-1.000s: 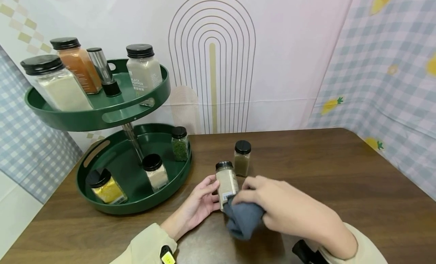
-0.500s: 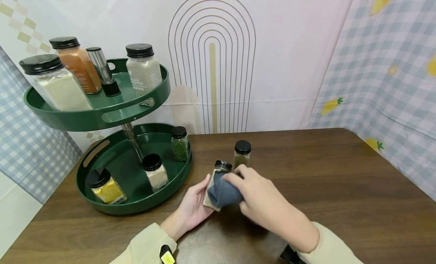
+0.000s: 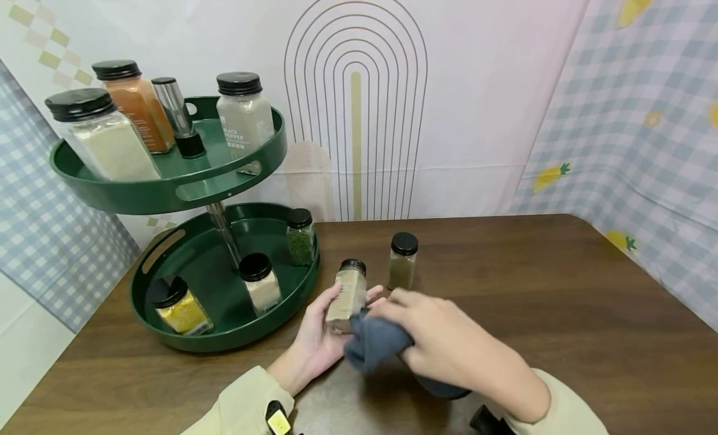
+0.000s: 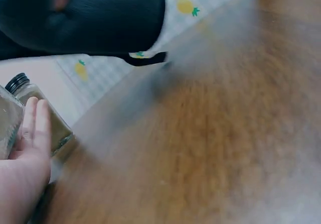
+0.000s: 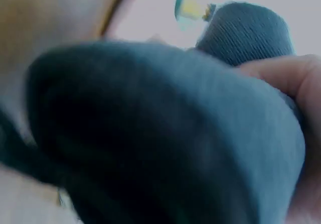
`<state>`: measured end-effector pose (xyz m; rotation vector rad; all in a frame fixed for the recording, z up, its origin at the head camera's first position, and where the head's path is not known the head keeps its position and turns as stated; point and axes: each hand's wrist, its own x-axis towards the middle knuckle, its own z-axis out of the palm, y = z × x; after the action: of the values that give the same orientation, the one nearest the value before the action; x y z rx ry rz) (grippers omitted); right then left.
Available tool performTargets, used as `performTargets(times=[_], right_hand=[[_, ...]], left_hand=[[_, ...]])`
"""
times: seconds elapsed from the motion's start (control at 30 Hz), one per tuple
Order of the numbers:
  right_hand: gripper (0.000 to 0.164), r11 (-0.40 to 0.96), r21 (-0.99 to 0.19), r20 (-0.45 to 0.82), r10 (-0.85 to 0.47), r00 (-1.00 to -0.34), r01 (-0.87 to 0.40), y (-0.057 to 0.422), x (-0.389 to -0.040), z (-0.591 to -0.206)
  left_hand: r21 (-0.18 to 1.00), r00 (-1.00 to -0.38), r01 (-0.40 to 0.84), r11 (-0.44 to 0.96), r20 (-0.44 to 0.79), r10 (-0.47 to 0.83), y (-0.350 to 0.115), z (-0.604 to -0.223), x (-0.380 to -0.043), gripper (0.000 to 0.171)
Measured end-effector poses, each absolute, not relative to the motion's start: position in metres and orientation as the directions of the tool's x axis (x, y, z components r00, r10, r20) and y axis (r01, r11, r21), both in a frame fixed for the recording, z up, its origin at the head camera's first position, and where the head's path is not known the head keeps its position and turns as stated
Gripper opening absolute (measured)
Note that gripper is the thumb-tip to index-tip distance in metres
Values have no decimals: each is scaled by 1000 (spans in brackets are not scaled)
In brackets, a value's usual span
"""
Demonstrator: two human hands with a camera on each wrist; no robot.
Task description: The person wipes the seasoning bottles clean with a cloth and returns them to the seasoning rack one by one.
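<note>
In the head view, my left hand (image 3: 316, 344) holds a clear spice jar (image 3: 348, 295) with a black lid and pale beige powder inside. The jar leans between the thumb and the fingers, whose tips show past its right side. My right hand (image 3: 440, 335) grips a bunched blue-grey cloth (image 3: 376, 341), which overlaps the jar's lower right corner. The cloth (image 5: 165, 128) fills most of the right wrist view and hides the jar there. In the left wrist view, the fingers (image 4: 37, 126) stand beside the jar (image 4: 7, 121) at the frame's left edge.
A second spice jar (image 3: 402, 260) stands on the wooden table (image 3: 533, 285) just behind the hands. To the left rises a two-tier green rack (image 3: 224, 341) carrying several jars and a silver grinder (image 3: 178, 117). Patterned cloth (image 3: 628, 142) hangs behind the table.
The held jar has shifted left and turned in my left hand. The cloth went up across the jar's front, then came back down to its lower right corner with my right hand.
</note>
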<state>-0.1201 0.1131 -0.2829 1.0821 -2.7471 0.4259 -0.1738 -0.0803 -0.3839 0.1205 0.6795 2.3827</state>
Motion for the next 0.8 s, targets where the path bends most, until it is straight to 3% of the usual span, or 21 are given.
performTargets(times=[0.13, 0.33, 0.5, 0.67, 0.8], right_hand=[[45, 740, -278, 411, -484, -772, -612, 122, -129, -279], [45, 757, -331, 441, -403, -802, -563, 122, -136, -285], [45, 761, -262, 411, -468, -782, -593, 115, -134, -291], [51, 683, -177, 345, -631, -695, -708, 112, -127, -291], [52, 586, -210, 211, -755, -621, -783, 111, -117, -285]], left_hand=[[519, -810, -554, -650, -159, 564, -77, -383, -173, 58], [676, -788, -539, -503, -194, 584, -74, -381, -169, 59], [792, -773, -485, -371, -189, 606, -74, -381, -166, 64], [776, -791, -495, -391, -216, 572, -73, -382, -167, 57], [790, -804, -497, -358, -265, 532, -74, -384, -166, 67]])
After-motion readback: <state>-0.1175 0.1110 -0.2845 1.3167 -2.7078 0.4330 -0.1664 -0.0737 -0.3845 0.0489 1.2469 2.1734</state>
